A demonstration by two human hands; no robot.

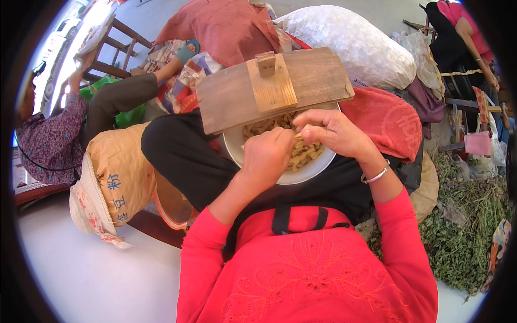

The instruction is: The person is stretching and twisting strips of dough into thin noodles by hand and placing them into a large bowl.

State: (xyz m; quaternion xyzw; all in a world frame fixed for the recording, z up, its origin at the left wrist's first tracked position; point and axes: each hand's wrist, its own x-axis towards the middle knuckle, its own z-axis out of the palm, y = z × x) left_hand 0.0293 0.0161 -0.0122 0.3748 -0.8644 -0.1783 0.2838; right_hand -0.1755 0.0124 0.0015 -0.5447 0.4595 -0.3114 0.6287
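A white basin (pixel 280 178) rests on my lap, holding many short yellowish-brown pieces (pixel 305 153) whose kind I cannot make out. Across its far part lies a brown wooden board (pixel 318 75) with a lighter plank and a small block fixed on it. Over the basin my left hand (pixel 266 154) is closed, fingers bent inward. My right hand (pixel 339 133), with a silver bangle on the wrist, meets it, thumb and fingers pinched together. The fingertips hide whatever lies between them; it may be one of the yellowish pieces.
A red towel (pixel 385 121) lies by my right knee. Behind the board stand a large white sack (pixel 350 43) and reddish cloth (pixel 221 29). To the left are a tan paper sack (pixel 124 167) and a seated person (pixel 51 132). Dried green plants (pixel 463 226) are heaped right.
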